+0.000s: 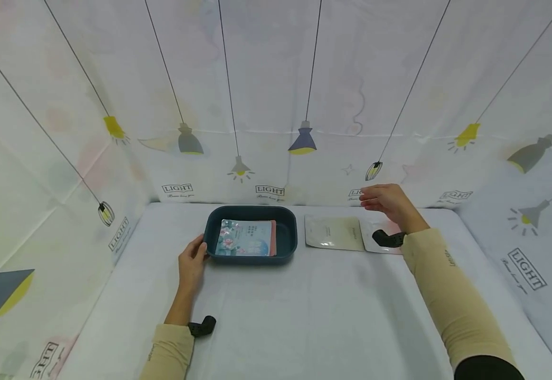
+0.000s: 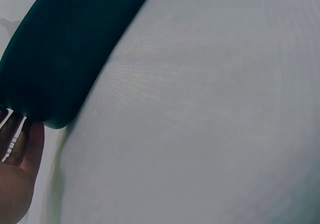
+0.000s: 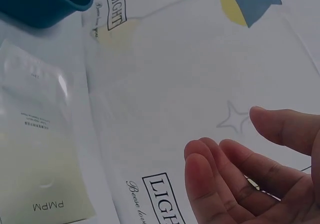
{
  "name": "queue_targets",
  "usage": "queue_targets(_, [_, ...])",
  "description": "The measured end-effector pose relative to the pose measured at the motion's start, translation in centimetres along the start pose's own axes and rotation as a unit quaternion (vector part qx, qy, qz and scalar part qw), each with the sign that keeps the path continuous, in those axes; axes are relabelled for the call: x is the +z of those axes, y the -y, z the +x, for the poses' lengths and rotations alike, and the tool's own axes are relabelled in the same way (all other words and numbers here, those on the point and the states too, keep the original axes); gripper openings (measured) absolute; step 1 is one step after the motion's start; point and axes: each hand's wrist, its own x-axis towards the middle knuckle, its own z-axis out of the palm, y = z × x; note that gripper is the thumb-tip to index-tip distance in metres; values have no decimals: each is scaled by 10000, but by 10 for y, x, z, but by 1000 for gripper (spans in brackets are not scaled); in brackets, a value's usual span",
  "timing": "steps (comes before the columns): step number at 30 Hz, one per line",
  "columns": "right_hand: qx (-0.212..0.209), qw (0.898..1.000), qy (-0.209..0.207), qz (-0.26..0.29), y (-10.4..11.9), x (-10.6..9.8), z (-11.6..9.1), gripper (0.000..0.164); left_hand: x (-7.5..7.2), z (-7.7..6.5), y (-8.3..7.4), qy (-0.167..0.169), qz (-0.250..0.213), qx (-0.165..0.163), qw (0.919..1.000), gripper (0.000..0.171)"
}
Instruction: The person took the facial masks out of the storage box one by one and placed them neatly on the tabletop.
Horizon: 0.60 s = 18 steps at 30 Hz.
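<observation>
A dark teal tray [image 1: 252, 260] stands near the back edge of the table. In it lies a blue floral sachet [image 1: 244, 237] on top of a pinkish one [image 1: 273, 237]. My left hand [image 1: 192, 262] touches the tray's left end, its fingers fairly straight in the left wrist view and the tips partly hidden. To the right of the tray lie a pale yellow-green PMPM sachet [image 3: 45, 174] and a white and pink sachet [image 1: 373, 244], side by side. Raised above the white and pink one, my right hand [image 1: 392, 203] holds nothing, with fingers loosely bent and thumb apart.
White cloth covers the table [image 1: 304, 316]. A curtain [image 1: 276, 79] printed with hanging lamps rises directly behind the table's back edge and along both sides. Each wrist wears a black camera; the left one [image 1: 202, 326] is near the tabletop.
</observation>
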Motion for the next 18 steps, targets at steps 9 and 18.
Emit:
queue_targets(9, [-120, 9997, 20, -198, 5, 27, 8, 51, -1, 1, 0, -11, 138, -41, 9999, 42])
queue_targets(18, [-147, 9992, 127, -338, 12, 54, 16, 49, -1, 0, -2, 57, -11, -75, 10000, 43])
